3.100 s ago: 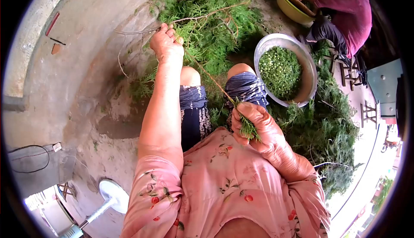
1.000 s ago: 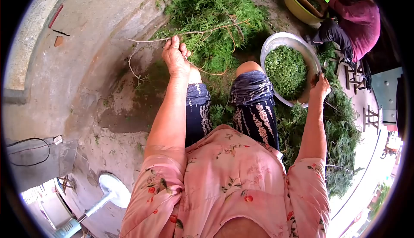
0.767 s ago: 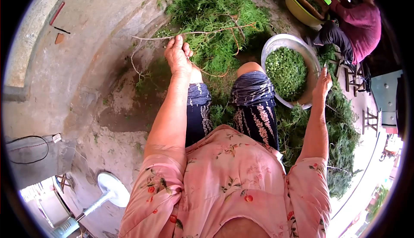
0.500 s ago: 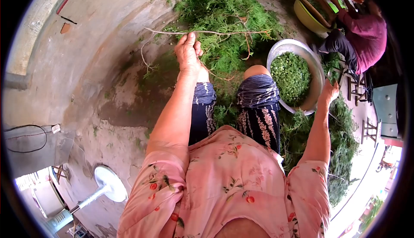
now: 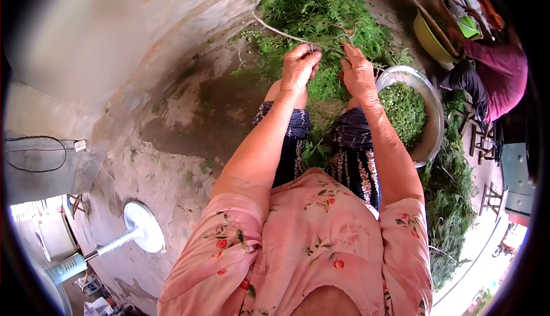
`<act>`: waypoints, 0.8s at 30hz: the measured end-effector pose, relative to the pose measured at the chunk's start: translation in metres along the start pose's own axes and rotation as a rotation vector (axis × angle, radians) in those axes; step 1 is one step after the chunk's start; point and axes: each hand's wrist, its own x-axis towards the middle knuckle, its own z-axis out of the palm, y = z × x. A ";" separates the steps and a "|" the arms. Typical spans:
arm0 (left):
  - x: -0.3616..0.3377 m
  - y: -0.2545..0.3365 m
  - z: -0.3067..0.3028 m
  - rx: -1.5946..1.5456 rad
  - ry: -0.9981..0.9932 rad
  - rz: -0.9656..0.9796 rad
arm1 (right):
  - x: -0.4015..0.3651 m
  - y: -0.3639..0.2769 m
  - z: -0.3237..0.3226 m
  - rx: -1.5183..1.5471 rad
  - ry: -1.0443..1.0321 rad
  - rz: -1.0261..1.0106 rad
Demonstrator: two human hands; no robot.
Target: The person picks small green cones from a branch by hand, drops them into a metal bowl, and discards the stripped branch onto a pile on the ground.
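Observation:
My left hand (image 5: 301,67) is closed around a thin bare branch (image 5: 277,30) whose pale end sticks out to the upper left. Close beside it, my right hand (image 5: 360,74) has its fingers curled at the branch's other end, where reddish twigs show. Both hands are above my knees, in front of a heap of feathery green branches (image 5: 321,12). To the right of my right hand stands a metal basin (image 5: 439,118) holding a mass of small light-green cones or seed pods (image 5: 403,113).
More cut greenery (image 5: 450,201) lies on the floor at the right. Past the basin sits a person in a purple top (image 5: 504,81), near a yellow-green tub (image 5: 429,38). A white fan (image 5: 143,226) stands at the lower left.
My right hand has left the basin's far side and come up to the branch beside my left hand. My left hand has shifted right, and the branch now slants.

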 end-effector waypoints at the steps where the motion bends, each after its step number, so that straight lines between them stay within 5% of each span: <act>1: -0.001 0.002 -0.001 0.005 -0.017 -0.006 | 0.000 -0.001 0.001 0.005 -0.003 -0.005; 3: -0.002 0.005 -0.002 0.009 -0.032 -0.010 | -0.001 -0.003 0.001 0.106 -0.149 0.259; 6: -0.005 0.007 0.000 0.012 -0.056 -0.034 | 0.005 0.000 -0.004 0.048 -0.015 0.285; 8: -0.008 0.009 -0.004 0.230 0.032 0.191 | 0.015 0.007 -0.012 0.108 0.003 0.397; 10: -0.015 0.010 -0.006 -0.018 0.227 0.335 | 0.026 0.018 -0.022 0.173 0.030 0.430; 12: -0.011 0.012 -0.019 0.227 0.587 0.517 | 0.038 0.028 -0.035 0.113 0.038 0.403; 16: 0.002 0.017 -0.047 0.463 0.835 0.555 | 0.062 0.033 -0.064 0.103 -0.027 0.336; 20: 0.009 0.010 -0.061 0.117 0.402 0.357 | 0.085 0.019 -0.085 0.147 -0.142 0.337; 24: 0.007 0.013 -0.052 0.043 0.211 0.186 | 0.097 0.010 -0.092 0.102 -0.287 0.256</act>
